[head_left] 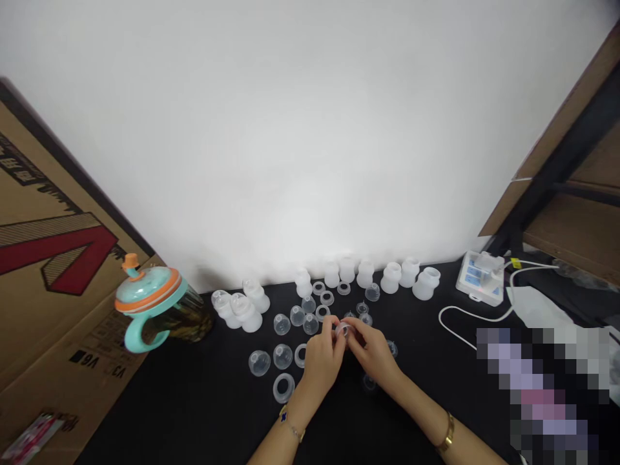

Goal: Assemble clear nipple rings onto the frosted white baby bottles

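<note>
Our left fingers [331,323] and right fingers [357,330] are pinching one clear piece [343,329]; seven open white bottles [365,278] are standing beyond.

At lower centre, my left hand [320,355] and right hand [375,354] cover most of the clear piece [341,329] between them, its full outline indeterminable, while the left also hides part of a clear ring [297,356]. My forearms [421,410] are cut by the bottom edge, the cardboard box [53,368] by the left. At lower right, a pixelated patch [542,400] obscures its contents; above it, I find the white power strip's [493,290] labels [473,281] too small to read.
</note>
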Action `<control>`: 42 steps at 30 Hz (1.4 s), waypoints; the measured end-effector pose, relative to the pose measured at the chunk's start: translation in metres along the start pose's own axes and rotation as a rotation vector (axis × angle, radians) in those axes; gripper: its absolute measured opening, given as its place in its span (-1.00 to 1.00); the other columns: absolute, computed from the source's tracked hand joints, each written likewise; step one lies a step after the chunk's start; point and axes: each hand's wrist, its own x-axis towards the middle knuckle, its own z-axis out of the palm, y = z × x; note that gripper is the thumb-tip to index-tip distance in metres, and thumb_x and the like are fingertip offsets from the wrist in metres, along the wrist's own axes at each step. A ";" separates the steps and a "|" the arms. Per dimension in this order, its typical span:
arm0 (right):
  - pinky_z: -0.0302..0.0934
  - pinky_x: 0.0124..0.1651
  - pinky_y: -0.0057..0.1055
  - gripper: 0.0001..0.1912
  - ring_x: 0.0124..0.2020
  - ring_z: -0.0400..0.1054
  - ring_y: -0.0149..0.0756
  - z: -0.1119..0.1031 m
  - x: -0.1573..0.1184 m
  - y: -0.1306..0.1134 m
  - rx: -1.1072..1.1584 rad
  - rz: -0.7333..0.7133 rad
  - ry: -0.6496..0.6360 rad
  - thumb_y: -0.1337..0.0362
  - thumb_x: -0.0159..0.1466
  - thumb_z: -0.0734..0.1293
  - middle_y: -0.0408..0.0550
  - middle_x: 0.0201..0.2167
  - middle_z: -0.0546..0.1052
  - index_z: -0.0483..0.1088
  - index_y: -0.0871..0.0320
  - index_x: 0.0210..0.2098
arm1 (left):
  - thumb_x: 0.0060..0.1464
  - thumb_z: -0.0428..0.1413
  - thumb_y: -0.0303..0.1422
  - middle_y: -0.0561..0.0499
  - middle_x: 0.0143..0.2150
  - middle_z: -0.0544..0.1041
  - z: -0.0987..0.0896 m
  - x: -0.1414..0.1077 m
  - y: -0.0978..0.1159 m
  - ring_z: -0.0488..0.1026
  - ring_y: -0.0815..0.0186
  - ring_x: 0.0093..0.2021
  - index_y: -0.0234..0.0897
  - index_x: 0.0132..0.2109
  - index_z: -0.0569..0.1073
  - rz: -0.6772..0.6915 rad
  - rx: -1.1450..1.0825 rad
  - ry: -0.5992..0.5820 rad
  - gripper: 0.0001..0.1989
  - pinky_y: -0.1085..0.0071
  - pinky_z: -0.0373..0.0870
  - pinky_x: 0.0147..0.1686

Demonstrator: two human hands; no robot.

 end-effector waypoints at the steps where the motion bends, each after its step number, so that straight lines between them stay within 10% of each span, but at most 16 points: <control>1: 0.22 -0.39 -0.45 -0.72 -0.47 0.40 -0.32 0.000 0.000 -0.001 0.002 0.002 0.001 0.19 0.38 0.18 -0.11 -0.41 0.56 0.45 0.13 -0.06 | 0.34 -0.14 -0.26 0.08 -0.51 0.49 0.000 0.000 0.000 0.47 0.27 -0.54 -0.20 -0.09 0.30 0.001 -0.001 0.000 -0.81 0.46 0.13 -0.54; 42: 0.21 -0.41 -0.46 -0.75 -0.51 0.41 -0.31 -0.003 0.002 0.006 -0.123 0.015 0.017 0.22 0.36 0.19 -0.12 -0.48 0.56 0.48 0.10 -0.14 | 0.33 -0.11 -0.30 -0.06 -0.17 0.61 -0.002 0.005 -0.004 0.55 0.23 -0.18 -0.18 -0.05 0.50 0.112 0.060 0.038 -0.70 0.37 0.43 -0.16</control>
